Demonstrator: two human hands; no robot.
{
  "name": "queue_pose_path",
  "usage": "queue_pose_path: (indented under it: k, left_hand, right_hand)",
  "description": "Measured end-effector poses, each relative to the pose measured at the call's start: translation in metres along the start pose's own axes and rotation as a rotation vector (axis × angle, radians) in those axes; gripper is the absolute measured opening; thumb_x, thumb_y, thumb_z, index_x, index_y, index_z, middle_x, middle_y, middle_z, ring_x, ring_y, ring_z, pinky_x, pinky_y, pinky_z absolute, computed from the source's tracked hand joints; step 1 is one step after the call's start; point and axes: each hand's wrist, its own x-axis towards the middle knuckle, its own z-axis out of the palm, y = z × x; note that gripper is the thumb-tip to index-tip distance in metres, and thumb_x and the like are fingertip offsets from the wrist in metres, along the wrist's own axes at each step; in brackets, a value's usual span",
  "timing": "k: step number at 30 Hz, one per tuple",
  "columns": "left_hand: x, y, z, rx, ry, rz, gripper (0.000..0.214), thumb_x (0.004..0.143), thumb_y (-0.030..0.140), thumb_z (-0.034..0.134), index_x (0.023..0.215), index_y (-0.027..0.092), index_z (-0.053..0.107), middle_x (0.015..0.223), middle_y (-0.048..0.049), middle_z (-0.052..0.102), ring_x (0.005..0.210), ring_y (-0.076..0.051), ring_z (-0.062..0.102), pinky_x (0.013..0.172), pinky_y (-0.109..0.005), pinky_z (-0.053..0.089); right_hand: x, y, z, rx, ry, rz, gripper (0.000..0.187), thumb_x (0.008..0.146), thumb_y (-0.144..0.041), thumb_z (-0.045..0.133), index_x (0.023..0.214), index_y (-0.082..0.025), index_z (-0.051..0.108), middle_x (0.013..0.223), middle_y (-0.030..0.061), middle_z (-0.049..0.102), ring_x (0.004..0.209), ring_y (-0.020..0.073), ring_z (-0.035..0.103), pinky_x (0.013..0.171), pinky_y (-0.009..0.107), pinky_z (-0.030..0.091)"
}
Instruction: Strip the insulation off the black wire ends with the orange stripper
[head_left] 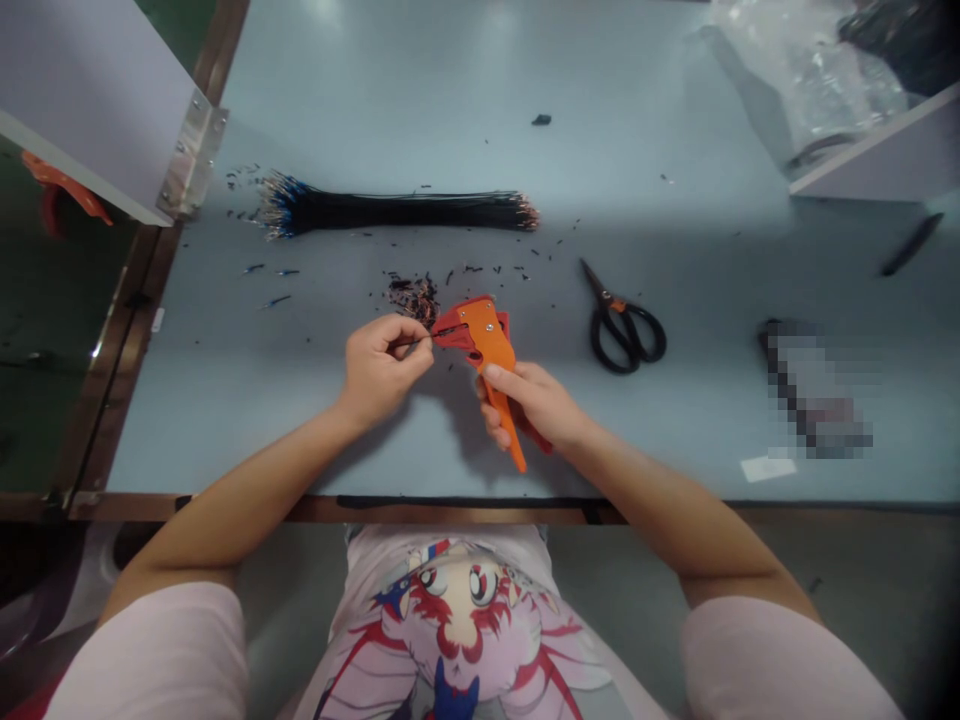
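My right hand (529, 400) is wrapped round the handles of an orange and red wire stripper (491, 345), whose jaws point left. Between thumb and fingers, my left hand (386, 365) pinches a thin black wire (411, 341); its end reaches the red jaws. Whether the jaws are clamped on it I cannot tell. Just beyond the jaws lies a small heap of wire scraps (414, 298), black and copper-coloured. Farther back, a long bundle of black wires (405, 210) rests flat, with blue and metal tips at the left and bare copper at the right.
Black-handled scissors (628, 335) lie right of the stripper. Several short blue-tipped pieces (274, 301) sit at the left. A blurred-out object (817, 390), a white label (768, 468) and a black pen-like item (913, 244) are at the right, with plastic bags (817, 80) behind.
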Motion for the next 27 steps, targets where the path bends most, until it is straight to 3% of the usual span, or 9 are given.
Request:
queue_pose_path:
  k: [8,12,14,20,27]
  left_hand:
    - [-0.001,0.001,-0.003,-0.043,0.006,-0.063,0.005,0.066,0.018,0.060,0.061,0.018,0.062,0.046,0.0062,0.041,0.044,-0.006,0.031,0.045,-0.022,0.026]
    - [0.008,-0.001,-0.013,-0.093,0.172,-0.109,0.003,0.066,0.020,0.063,0.063,0.019,0.062,0.049,0.0058,0.046,0.045,-0.006,0.034,0.044,-0.021,0.027]
    - [0.012,-0.006,-0.016,-0.140,0.217,-0.130,0.003,0.067,0.023,0.064,0.066,0.020,0.063,0.054,0.0045,0.053,0.048,-0.007,0.041,0.046,-0.021,0.033]
    - [0.014,-0.024,-0.008,-0.334,0.059,-0.252,0.014,0.069,0.032,0.070,0.077,0.021,0.068,0.067,0.0015,0.062,0.055,-0.008,0.051,0.051,-0.021,0.040]
    - [0.013,-0.025,-0.007,-0.341,0.033,-0.262,0.011,0.071,0.027,0.069,0.080,0.022,0.070,0.067,0.0013,0.063,0.054,-0.008,0.049,0.051,-0.022,0.039]
  right_hand:
    - [-0.001,-0.003,-0.003,0.022,0.033,0.034,0.036,0.080,-0.049,0.064,0.075,-0.015,0.054,0.051,-0.0008,0.057,0.036,0.0122,0.053,0.034,0.024,0.046]
    - [0.001,-0.016,-0.020,0.117,0.242,-0.067,0.034,0.078,-0.048,0.065,0.073,-0.017,0.053,0.051,-0.0022,0.054,0.035,0.0102,0.050,0.035,0.023,0.046]
    - [0.001,-0.022,-0.026,0.111,0.287,-0.112,0.033,0.079,-0.048,0.065,0.076,-0.017,0.054,0.055,-0.0007,0.057,0.039,0.0120,0.054,0.039,0.026,0.050]
    - [0.002,-0.014,-0.023,-0.075,0.055,0.043,0.034,0.075,-0.041,0.071,0.089,-0.013,0.058,0.076,0.0098,0.068,0.067,0.0250,0.070,0.054,0.035,0.058]
    - [0.005,-0.010,-0.023,0.002,-0.002,0.080,0.033,0.076,-0.039,0.070,0.090,-0.012,0.058,0.078,0.0099,0.068,0.068,0.0255,0.071,0.057,0.038,0.059]
